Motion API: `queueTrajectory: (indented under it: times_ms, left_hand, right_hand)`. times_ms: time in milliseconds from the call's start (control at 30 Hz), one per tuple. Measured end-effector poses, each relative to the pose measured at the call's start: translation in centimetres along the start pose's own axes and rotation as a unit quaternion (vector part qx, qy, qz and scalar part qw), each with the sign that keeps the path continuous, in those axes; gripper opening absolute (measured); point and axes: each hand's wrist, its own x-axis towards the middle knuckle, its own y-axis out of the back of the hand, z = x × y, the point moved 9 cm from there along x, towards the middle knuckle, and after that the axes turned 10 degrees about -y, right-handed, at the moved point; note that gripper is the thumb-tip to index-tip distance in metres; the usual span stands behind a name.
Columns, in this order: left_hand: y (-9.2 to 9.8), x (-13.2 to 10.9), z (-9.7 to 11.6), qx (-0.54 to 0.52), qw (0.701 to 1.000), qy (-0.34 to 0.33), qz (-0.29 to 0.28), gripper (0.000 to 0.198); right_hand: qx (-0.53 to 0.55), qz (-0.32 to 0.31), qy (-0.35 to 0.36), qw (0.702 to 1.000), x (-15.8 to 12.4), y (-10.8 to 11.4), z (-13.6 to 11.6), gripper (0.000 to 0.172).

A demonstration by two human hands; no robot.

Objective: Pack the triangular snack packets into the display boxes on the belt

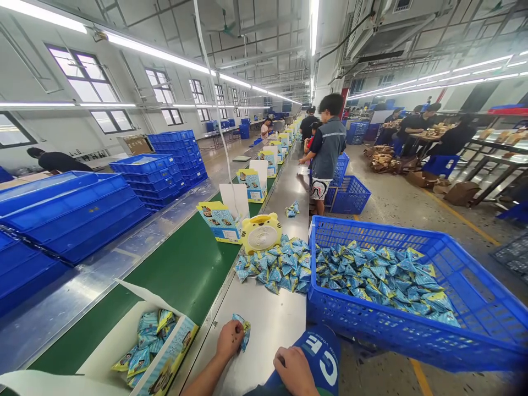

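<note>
My left hand (231, 337) is above the steel edge of the line, its fingers closed on a small blue-and-yellow triangular packet (244, 331). Loosely curled, my right hand (293, 367) rests on my blue-clad leg, and nothing shows in it. To the left of my left hand, an open printed carton (177, 352) with white flaps stands on the green belt, several similar packets (148, 333) inside it. Ahead lies a heap of these packets (284, 264) on the steel surface, against a yellow animal-shaped fan (263, 234).
A blue crate (474, 275) holding many packets stands at my right. Further open cartons (223, 220) line the green belt (177, 258). A person (328, 143) stands beside the line ahead. Stacked blue bins (148, 176) stand on the left beyond the belt.
</note>
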Motion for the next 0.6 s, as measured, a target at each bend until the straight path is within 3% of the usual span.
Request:
queueTrajectory:
  times_ms: [600]
  left_hand:
    - [-0.9,0.2,-0.8,-0.011,1.0,-0.021,0.008,0.011]
  right_hand:
    - [0.014,0.008,0.012,1.0,0.9,-1.5,1.1,0.034]
